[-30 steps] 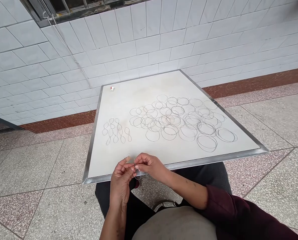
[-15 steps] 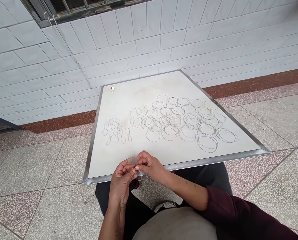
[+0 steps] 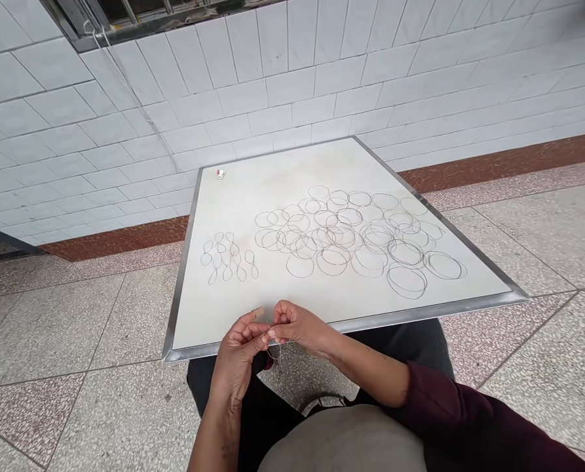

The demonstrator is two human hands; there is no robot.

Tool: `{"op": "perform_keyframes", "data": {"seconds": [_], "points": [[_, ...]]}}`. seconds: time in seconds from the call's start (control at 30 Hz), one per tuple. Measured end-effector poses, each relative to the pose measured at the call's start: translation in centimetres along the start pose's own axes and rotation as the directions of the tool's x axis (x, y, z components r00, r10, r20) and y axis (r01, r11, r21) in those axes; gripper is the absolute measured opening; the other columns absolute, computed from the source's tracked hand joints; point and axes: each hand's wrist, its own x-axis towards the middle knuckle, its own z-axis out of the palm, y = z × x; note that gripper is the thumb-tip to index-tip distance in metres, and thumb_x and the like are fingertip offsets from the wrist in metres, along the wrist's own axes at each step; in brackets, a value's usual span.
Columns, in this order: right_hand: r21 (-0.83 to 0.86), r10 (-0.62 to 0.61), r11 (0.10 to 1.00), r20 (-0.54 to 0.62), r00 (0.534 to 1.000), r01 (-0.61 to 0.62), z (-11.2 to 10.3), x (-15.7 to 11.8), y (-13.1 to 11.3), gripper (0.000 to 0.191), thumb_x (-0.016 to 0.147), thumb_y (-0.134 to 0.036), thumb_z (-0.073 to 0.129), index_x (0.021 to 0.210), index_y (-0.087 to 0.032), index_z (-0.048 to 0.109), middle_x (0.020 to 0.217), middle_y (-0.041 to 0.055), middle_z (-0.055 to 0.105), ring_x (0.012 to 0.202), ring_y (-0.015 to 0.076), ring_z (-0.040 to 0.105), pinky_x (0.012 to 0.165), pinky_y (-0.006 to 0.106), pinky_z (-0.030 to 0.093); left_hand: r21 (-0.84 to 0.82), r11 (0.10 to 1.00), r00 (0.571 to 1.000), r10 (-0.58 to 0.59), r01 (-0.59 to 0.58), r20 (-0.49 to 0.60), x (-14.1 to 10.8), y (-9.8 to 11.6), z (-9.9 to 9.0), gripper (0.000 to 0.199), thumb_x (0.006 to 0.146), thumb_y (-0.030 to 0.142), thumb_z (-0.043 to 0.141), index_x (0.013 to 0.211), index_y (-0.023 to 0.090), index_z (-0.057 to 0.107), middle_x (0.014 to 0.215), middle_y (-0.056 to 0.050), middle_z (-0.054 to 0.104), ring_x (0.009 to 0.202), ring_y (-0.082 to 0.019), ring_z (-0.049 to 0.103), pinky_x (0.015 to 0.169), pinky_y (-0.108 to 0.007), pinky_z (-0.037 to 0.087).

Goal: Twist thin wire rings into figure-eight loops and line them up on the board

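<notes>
Right here at the near edge of the bench, above a pair of dark-trousered legs, both hands meet fingertip to fingertip! The left hand pinches a thin wire loop between thumb and fingers, and a tan wrap circles one raised finger. The right hand, below a maroon sleeve, pinches the same strand from the other side. And what a slender thing it is: hair-fine, pale, its rounded curve dangling under the fingertips just at the bench's near edge; how it crosses between the fingers I can't tell.

Further in, on the bench's left part, lie small dark figure-eight loops, narrow-waisted, in a loose cluster. Across its middle and right spread larger round rings, many overlapping. At the bench's far left corner sits a little white-and-red object; beyond the far edge rises a white tiled wall.
</notes>
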Motion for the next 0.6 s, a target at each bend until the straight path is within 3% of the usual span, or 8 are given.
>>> {"op": "perform_keyframes", "data": {"seconds": [0.2,0.3,0.47,0.6], "points": [[0.119,0.073,0.990,0.020,0.997,-0.075,0.4,-0.1,-0.4,0.039,0.063,-0.033,0.085,0.079,-0.020,0.051,0.064,-0.0053,0.062,0.056,0.0098,0.053,0.059,0.025,0.041,-0.044,0.999,1.000,0.017,-0.016,0.005,0.1,-0.3,0.0,0.045,0.061,0.020,0.086,0.104,0.018,0.074,0.073,-0.001,0.069,0.066,-0.011,0.060,0.066,-0.023,0.048],[0.136,0.052,0.989,0.026,0.998,-0.055,0.6,-0.3,-0.7,0.038,0.065,-0.034,0.084,0.080,-0.019,0.053,0.065,-0.0053,0.062,0.057,0.0091,0.053,0.062,0.025,0.041,-0.093,0.995,0.999,0.044,-0.045,-0.020,0.1,-0.7,0.0,0.044,0.062,0.019,0.086,0.103,0.017,0.073,0.073,-0.001,0.068,0.066,-0.010,0.061,0.066,-0.022,0.048],[-0.017,-0.040,0.999,0.086,0.995,0.042,0.6,-0.7,-1.0,0.028,0.074,-0.039,0.077,0.088,-0.019,0.063,0.075,-0.0021,0.063,0.067,0.0113,0.054,0.065,0.026,0.041,-0.164,0.983,0.988,0.061,-0.085,-0.143,0.3,-1.3,-0.1,0.043,0.059,0.017,0.087,0.100,0.016,0.073,0.073,0.000,0.068,0.069,-0.010,0.062,0.066,-0.021,0.049],[-0.157,-0.084,0.984,0.034,0.996,0.088,0.6,-0.7,-0.8,0.019,0.078,-0.036,0.071,0.083,-0.019,0.065,0.070,-0.0028,0.060,0.064,0.0114,0.052,0.063,0.026,0.040,-0.172,0.982,0.985,0.050,-0.079,-0.168,0.4,-1.4,-0.1,0.046,0.059,0.018,0.087,0.102,0.017,0.073,0.075,0.000,0.068,0.068,-0.009,0.061,0.066,-0.020,0.050]]}}
